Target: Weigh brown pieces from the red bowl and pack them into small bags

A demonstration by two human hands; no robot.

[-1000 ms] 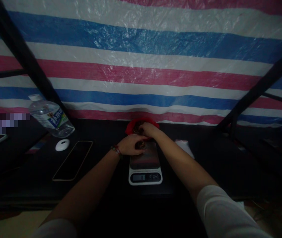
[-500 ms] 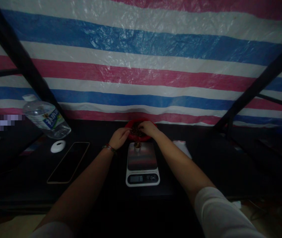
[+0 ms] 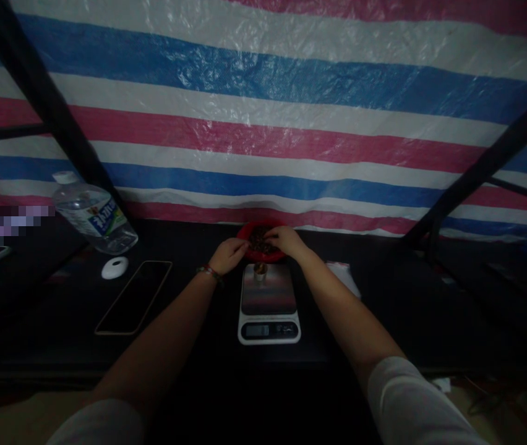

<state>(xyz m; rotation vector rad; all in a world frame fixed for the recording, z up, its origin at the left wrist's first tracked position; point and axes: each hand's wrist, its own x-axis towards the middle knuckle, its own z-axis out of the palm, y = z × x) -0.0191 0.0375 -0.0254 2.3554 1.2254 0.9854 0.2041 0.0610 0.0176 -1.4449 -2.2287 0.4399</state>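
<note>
A red bowl with small dark brown pieces in it stands at the back of the black table. At its left rim is my left hand, its thumb and fingers drawn together; anything between the fingertips is too small to make out. My right hand reaches over the bowl's right side, with bent fingertips among the brown pieces. What those fingers pinch cannot be seen. Just in front of the bowl, a white kitchen scale carries a small metal cup holding brown bits.
Left of my arm lie a phone and a white oval device, with a large clear plastic bottle behind. A white packet lies right of the scale. Striped plastic sheeting hangs behind the table, between dark slanted posts.
The whole view has shifted slightly, so things sit a little further right and higher. Both hands stay at the bowl, with only small finger movement.
</note>
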